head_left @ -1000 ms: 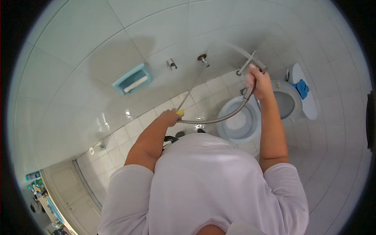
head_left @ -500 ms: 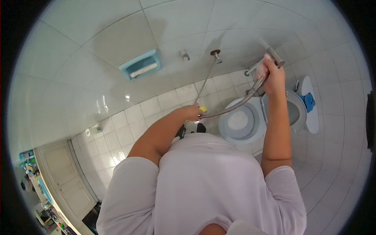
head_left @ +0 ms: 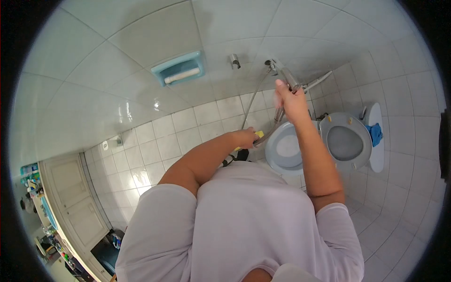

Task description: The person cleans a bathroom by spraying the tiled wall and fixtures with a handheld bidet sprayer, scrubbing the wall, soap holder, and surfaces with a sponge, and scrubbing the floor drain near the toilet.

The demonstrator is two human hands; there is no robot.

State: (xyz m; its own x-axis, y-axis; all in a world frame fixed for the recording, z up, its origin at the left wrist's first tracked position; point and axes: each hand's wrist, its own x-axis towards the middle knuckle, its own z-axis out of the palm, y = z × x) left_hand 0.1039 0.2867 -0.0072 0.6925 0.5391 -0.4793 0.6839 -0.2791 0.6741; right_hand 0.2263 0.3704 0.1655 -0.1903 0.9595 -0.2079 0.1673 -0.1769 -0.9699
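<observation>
My right hand (head_left: 292, 104) is closed around a chrome handheld shower head (head_left: 290, 79), held near the tiled wall and tilted. Its flexible metal hose (head_left: 267, 136) runs down toward my left hand (head_left: 245, 137). The fingers of that hand are curled round the hose, with a yellow sponge-like piece (head_left: 259, 135) showing beside them; its exact shape is partly hidden. Under my right forearm lies the light blue toilet bowl (head_left: 277, 162), and its raised seat (head_left: 329, 155) stands just right of the forearm.
A blue cloth (head_left: 374, 135) lies on the toilet tank (head_left: 374, 162). On the wall are a blue recessed holder (head_left: 157, 73), a chrome holder (head_left: 235, 61) and a water valve (head_left: 271, 66). White cabinets (head_left: 77, 202) and a cluttered counter stand at lower left.
My right hand has swung the shower head left, toward the wall valve. The hose now bends more tightly between my hands. My left hand has shifted slightly right in view.
</observation>
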